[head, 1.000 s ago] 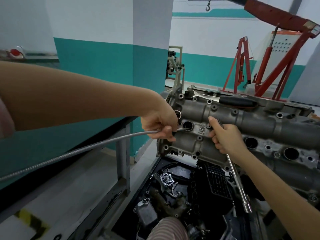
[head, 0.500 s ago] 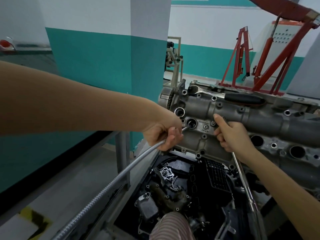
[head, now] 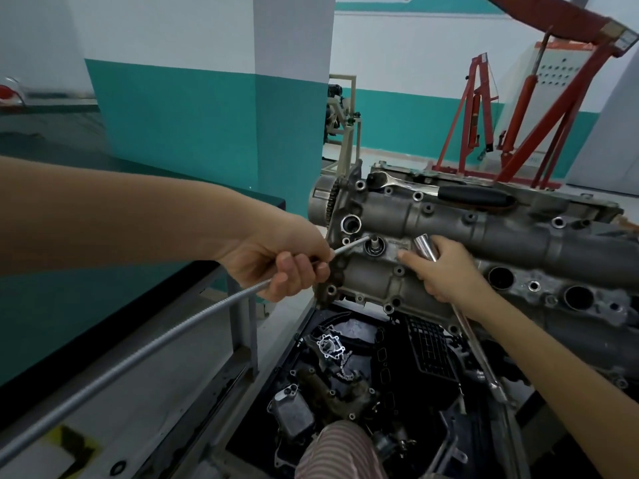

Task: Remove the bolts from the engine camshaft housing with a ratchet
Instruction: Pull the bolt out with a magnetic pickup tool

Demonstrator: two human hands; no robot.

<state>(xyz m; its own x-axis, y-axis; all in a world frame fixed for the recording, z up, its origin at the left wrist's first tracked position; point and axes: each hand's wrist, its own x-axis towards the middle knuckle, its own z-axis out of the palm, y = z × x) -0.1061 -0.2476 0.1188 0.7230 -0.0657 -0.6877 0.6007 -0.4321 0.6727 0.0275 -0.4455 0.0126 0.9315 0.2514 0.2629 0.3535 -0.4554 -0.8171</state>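
Left hand (head: 280, 267) fingers curled round a flexible metal shaft (head: 145, 347); its thin tip reaches the near-left end of the camshaft housing (head: 449, 229), right at a round bore (head: 375, 246) with a shiny part sitting in it; whether tip and part touch I cannot tell; the shaft trails away from the housing, down-left to the frame corner, over open floor. Right hand (head: 446, 271) grips a long socket bar (head: 480, 357) close to its socket end (head: 426, 247); socket lies against the housing face just right of that bore; bar handle hangs below the housing's lower edge, over the parts tray (head: 345, 375). Housing runs from centre frame off to the right; bolt holes line its near flange; open plug wells further right of the right hand. A second ratchet (head: 446, 191), black grip, lies on top of the housing along its far edge, touched by neither hand. Beneath the housing: dark tray of loose engine parts, tight room; left of the housing: green-and-white pillar (head: 214, 133) and a bench edge; behind the housing: red engine hoist (head: 518, 115).
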